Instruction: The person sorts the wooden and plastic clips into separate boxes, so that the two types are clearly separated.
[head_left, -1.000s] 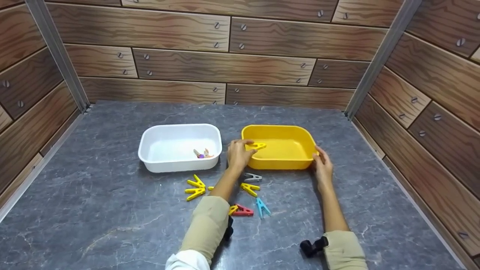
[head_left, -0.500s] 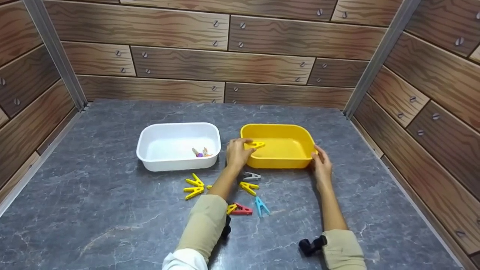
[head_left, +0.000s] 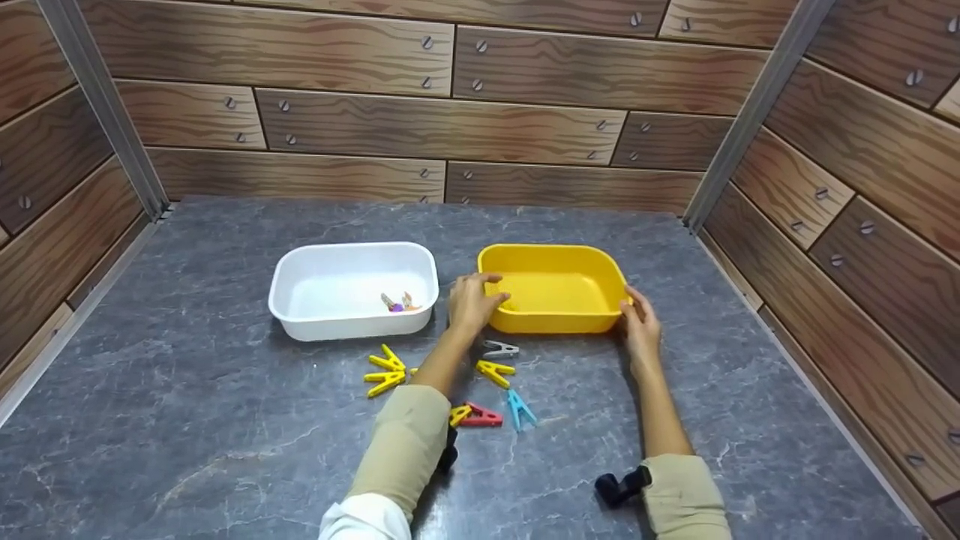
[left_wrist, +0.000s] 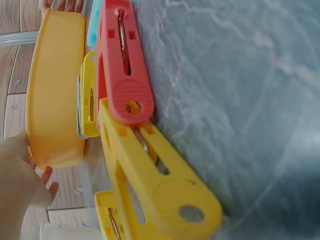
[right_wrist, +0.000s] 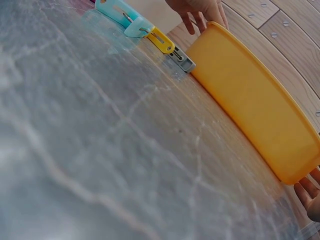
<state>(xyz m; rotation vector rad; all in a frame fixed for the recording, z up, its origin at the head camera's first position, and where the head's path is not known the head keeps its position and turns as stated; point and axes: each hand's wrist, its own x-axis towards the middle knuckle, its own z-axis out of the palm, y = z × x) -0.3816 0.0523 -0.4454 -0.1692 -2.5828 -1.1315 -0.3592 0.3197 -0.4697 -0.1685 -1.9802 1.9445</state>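
Note:
My left hand (head_left: 471,304) is at the left end of the yellow tub (head_left: 562,323), thumb and forefinger spread apart over its rim. Just below those fingertips, a yellow clothespin (head_left: 510,303) lies inside the tub, hard to make out against the same colour. My right hand (head_left: 642,330) holds the tub's right end, thumb by the front corner and fingers at the rim. In front of the tub lie loose clothespins: a grey clothespin (head_left: 501,348), a blue clothespin (head_left: 520,410), a red clothespin (left_wrist: 127,65) and several yellow ones, such as this yellow clothespin (head_left: 495,373).
Left of the yellow tub stands a white tub (head_left: 352,327) with small colourful items (head_left: 397,303) in it, one part purple. All sit on a grey marbled tabletop (head_left: 225,420). Wood-patterned walls (head_left: 360,120) enclose the back and sides.
The yellow clothespin pinched in my left hand has been let go and dropped into the yellow tub. My right hand stays at the tub's right end; the head view has shifted slightly.

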